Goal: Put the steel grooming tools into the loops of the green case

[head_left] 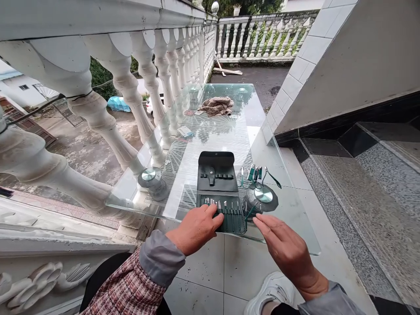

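A black manicure case (217,192) lies unfolded near the close edge of the glass table. Slim metal tools with green handles (232,215) stand in a row of loops in its lower panel. My left hand (198,228) rests over that panel's left side, fingers bent and closed on the case. Right of the case, my right hand (285,245) has its fingers pressed together, with a slim green tool (252,212) at their tips; its exact kind is unclear. Beyond lie green nail clippers (254,173), cuticle nippers (272,176) and a small slender tool (242,176).
The glass table (295,218) has round metal-capped supports (153,179). A crumpled brown cloth (216,106) and a small card packet (185,131) lie farther back. A white balustrade (141,100) runs along the left; stone steps (357,175) rise on the right.
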A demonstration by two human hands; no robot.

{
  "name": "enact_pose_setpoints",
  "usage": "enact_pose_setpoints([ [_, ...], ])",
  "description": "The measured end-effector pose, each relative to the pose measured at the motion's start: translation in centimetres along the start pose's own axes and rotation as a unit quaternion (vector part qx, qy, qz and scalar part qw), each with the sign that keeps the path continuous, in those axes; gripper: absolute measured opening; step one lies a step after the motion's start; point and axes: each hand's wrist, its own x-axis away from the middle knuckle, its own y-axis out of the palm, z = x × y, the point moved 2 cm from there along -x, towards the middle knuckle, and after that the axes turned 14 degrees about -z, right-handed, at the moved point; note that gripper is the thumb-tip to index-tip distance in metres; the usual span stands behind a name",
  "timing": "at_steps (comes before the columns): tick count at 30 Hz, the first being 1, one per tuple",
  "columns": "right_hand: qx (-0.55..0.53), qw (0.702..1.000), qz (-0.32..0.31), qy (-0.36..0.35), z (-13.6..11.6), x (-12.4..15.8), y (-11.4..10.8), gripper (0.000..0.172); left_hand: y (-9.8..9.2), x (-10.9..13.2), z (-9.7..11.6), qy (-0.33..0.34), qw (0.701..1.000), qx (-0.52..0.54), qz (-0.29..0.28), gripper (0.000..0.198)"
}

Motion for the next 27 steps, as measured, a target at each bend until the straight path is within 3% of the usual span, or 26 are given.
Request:
enact_pose_setpoints([
  [5,0.014,0.996,-0.016,0.081,0.9,-0.4,1.5,0.037,0.3,-0.3,0.0,-0.002,1.000,0.001,-0.001,0.026],
  [13,0.010,0.989,-0.021,0.143,0.8,-0.7,1.8,0.040,0.1,-0.2,0.1,0.001,1.000,0.001,-0.002,0.024],
  [27,-0.039,0.994,-0.061,0.087,0.7,-1.2,2.6,0.044,0.2,-0.2,0.1,0.005,1.000,-0.012,0.012,0.026],
])
